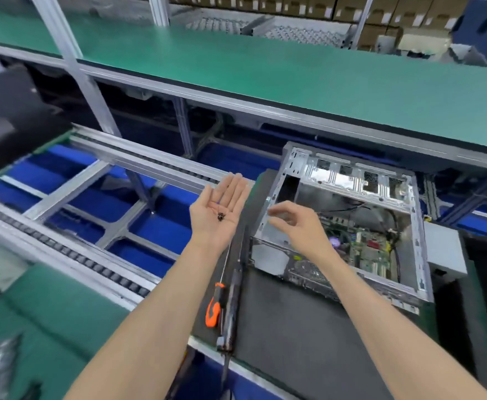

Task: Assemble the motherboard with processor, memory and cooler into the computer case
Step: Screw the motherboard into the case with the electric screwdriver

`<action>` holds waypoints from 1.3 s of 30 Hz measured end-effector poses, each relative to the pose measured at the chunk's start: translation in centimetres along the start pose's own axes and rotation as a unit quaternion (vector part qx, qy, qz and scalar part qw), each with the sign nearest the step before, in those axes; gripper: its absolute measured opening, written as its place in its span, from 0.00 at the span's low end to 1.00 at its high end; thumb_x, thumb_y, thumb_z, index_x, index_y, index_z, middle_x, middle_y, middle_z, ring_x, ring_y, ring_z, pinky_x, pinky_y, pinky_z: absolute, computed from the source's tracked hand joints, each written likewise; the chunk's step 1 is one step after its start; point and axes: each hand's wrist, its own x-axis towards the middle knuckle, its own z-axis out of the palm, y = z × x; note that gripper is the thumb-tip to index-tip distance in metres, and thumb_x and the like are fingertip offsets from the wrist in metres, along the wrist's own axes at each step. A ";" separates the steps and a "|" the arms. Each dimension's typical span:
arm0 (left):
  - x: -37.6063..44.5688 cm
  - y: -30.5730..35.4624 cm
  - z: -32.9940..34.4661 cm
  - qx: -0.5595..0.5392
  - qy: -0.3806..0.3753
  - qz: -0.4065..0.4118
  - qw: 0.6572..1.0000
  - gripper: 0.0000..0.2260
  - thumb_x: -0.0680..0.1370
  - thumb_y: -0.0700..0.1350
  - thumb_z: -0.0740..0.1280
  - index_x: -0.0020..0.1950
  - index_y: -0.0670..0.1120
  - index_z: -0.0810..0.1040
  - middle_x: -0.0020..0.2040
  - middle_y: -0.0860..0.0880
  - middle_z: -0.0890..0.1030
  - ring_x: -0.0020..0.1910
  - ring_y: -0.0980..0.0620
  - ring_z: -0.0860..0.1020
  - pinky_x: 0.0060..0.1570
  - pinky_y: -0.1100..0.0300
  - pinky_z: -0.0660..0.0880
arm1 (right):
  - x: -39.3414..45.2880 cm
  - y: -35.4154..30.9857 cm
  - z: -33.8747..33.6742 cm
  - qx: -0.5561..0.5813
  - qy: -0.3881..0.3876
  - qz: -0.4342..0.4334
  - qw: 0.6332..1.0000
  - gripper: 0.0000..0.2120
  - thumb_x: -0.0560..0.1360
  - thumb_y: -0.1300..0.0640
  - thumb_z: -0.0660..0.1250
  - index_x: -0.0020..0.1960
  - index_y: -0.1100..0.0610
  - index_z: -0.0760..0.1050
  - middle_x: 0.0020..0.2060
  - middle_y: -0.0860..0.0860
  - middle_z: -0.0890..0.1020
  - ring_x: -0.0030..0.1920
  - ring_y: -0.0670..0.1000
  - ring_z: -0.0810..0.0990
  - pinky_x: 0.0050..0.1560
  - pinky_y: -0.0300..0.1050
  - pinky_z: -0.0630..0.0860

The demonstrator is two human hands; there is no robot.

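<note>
An open silver computer case (418,226) lies on its side on a black mat, with the green motherboard (366,249) lying inside it. My left hand (219,209) is held palm up, fingers straight, just left of the case, with a few small dark screws (221,216) lying in the palm. Over the case's left edge hovers my right hand (294,220), its fingers loosely curled and blurred; whether it pinches a screw is unclear. An orange-handled screwdriver (215,306) lies on the mat's left edge, below my left wrist.
The black mat (294,327) lies on a pallet at the conveyor's edge. A roller conveyor (72,255) with blue floor under it runs to the left. A green shelf (265,70) spans above. A dark bar (233,307) lies beside the screwdriver. A black case (8,116) sits far left.
</note>
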 end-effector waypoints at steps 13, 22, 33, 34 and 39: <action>-3.6 5.0 -7.4 0.008 0.109 0.036 0.993 0.23 0.85 0.51 0.58 0.51 0.35 0.85 0.58 0.38 0.83 0.55 0.43 0.84 0.46 0.53 0.82 | -4.1 2.9 9.6 -0.468 -0.327 -0.335 0.750 0.22 0.68 0.68 0.67 0.62 0.58 0.76 0.59 0.54 0.77 0.61 0.58 0.73 0.60 0.51 0.70; -3.3 4.8 -8.5 0.015 0.113 0.028 0.993 0.23 0.84 0.52 0.59 0.52 0.35 0.85 0.59 0.39 0.83 0.56 0.43 0.83 0.47 0.53 0.82 | -5.9 4.7 12.4 -0.524 -0.294 -0.405 0.689 0.06 0.74 0.57 0.71 0.50 0.51 0.78 0.45 0.47 0.80 0.49 0.51 0.78 0.52 0.49 0.76; -3.5 3.8 -10.9 0.035 0.137 0.013 0.990 0.21 0.84 0.51 0.60 0.52 0.36 0.86 0.60 0.39 0.83 0.57 0.43 0.83 0.48 0.52 0.82 | -6.8 3.9 9.0 -0.433 -0.266 -0.376 0.775 0.18 0.70 0.67 0.67 0.58 0.55 0.74 0.55 0.50 0.78 0.61 0.54 0.75 0.68 0.52 0.68; -3.5 3.6 -11.2 0.037 0.143 0.010 0.989 0.21 0.84 0.51 0.60 0.52 0.36 0.86 0.60 0.39 0.83 0.56 0.43 0.83 0.48 0.52 0.83 | -6.8 3.3 8.3 -0.392 -0.261 -0.361 0.805 0.17 0.70 0.66 0.68 0.57 0.56 0.74 0.56 0.50 0.79 0.62 0.55 0.75 0.68 0.51 0.67; -3.1 1.5 -11.0 0.019 0.153 -0.007 0.988 0.20 0.84 0.49 0.60 0.50 0.36 0.86 0.59 0.39 0.83 0.55 0.43 0.84 0.49 0.52 0.83 | -6.6 -1.4 5.1 -0.130 -0.181 -0.296 0.929 0.11 0.68 0.67 0.72 0.49 0.61 0.77 0.47 0.53 0.81 0.49 0.58 0.78 0.51 0.56 0.76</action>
